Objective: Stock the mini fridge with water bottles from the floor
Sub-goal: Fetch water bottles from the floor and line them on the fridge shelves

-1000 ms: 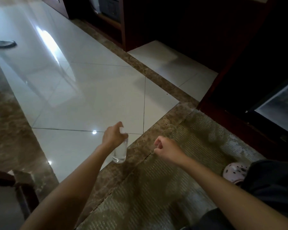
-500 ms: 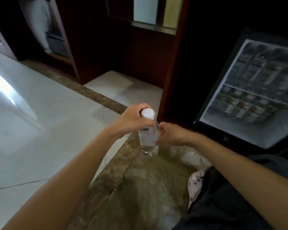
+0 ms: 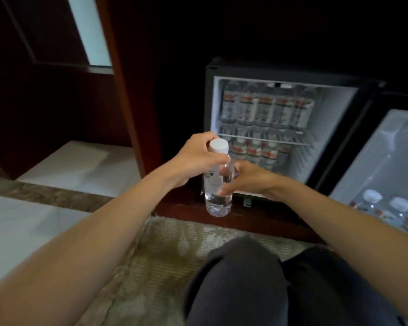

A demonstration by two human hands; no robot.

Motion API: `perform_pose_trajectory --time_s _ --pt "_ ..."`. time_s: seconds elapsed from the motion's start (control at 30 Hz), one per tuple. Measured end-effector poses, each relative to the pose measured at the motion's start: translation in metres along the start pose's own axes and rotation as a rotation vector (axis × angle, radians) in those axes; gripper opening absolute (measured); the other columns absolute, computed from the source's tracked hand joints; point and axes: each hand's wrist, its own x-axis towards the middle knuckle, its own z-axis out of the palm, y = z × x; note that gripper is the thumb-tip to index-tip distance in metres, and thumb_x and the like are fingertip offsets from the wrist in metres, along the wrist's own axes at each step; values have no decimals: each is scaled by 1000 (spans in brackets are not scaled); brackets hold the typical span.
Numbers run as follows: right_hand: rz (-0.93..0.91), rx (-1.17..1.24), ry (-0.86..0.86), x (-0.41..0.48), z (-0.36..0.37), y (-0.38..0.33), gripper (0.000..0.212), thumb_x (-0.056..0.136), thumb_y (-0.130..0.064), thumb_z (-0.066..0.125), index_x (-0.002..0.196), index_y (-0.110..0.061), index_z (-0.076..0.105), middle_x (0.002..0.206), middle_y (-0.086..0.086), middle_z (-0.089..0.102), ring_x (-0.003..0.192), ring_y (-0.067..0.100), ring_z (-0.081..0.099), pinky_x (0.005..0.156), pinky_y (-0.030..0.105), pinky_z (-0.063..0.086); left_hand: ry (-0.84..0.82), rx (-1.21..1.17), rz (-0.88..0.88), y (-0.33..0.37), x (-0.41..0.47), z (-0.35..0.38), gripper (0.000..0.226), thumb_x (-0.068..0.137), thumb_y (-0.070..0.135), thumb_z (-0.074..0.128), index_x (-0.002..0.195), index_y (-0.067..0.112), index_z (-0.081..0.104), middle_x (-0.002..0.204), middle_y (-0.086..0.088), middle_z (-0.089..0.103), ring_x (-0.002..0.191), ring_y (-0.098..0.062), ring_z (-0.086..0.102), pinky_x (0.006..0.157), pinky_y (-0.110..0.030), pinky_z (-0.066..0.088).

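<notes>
We are mid-carry, between the floor and the mini fridge (image 3: 283, 74); the water bottle (image 3: 217, 182) hangs upright in the air in front of the open cabinet, clear of the carpet (image 3: 165, 250) below it, its white cap (image 3: 218, 146) uppermost; our left hand (image 3: 196, 158) is curled around the neck just under the cap, pinching it between thumb and fingers, while our right hand (image 3: 245, 178) is loosely spread against the far side of the bottle's body, fingertips touching the plastic, a steadying touch more than a full grasp as far as we can tell.

The fridge stands open; its upper wire shelf (image 3: 264, 138) carries a full row of labelled bottles (image 3: 266, 109), and a second row (image 3: 254, 151) stands beneath it toward the left side, with bare room toward the right wall; the open door (image 3: 386, 161) at the right holds at least two capped bottles (image 3: 386, 205) along its lower edge.

We judge the step in hand to be a handover or a two-handed guide toward the lower compartment; the next move calls for lowering the bottle under the wire shelf without knocking the standing row, then setting it upright in the free space at the right.
</notes>
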Motion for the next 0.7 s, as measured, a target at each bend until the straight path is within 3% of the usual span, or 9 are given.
perform_pose_trajectory --time_s 0.07,0.2,0.27,0.4,0.53,0.6,0.7 --pt "-2 41 69 3 -15 20 35 76 -4 71 94 -28 52 89 -15 55 83 -2 53 64 8 44 -81 5 -10 6 23 16 24 75 8 70 97 8 61 85 -1 59 78 -11 54 70 -23 45" --pt "42 118 181 18 -47 67 54 71 -4 74 117 -21 51 103 -6 60 95 8 58 73 11 48 -320 89 -12 17 75 45 27 74 7 72 98 12 62 85 3 61 80 -9 57 75 -22 47" --pt "67 152 266 29 -58 90 52 69 -2 74 114 -18 53 102 0 64 99 16 61 83 23 52 -367 136 -13 16 100 61 31 74 8 72 103 13 63 90 3 63 83 -9 57 75 -21 47" --pt "103 156 415 59 -79 129 43 67 -2 74 95 -28 54 94 -3 64 100 17 61 90 32 51 -397 201 15 2 147 96 30 73 6 72 100 16 64 87 7 62 79 -4 55 66 -15 45" --pt "175 212 532 91 -92 166 44 68 -2 71 103 -21 53 102 0 64 100 18 60 88 32 51 -335 173 -31 -30 186 123 33 73 9 73 104 16 63 82 9 60 78 -8 56 75 -24 46" --pt "223 265 596 111 -96 189 56 65 -6 73 116 -20 53 109 1 65 104 19 61 91 35 52 -315 191 -78 -55 206 136 30 76 7 70 105 13 62 78 7 58 81 -14 57 75 -27 46" --pt "271 301 728 140 -105 222 63 64 -8 75 122 -20 53 113 2 65 107 20 61 95 37 50 -304 313 -154 -91 234 156 32 82 5 62 113 9 58 96 -2 60 96 -22 57 73 -25 42"
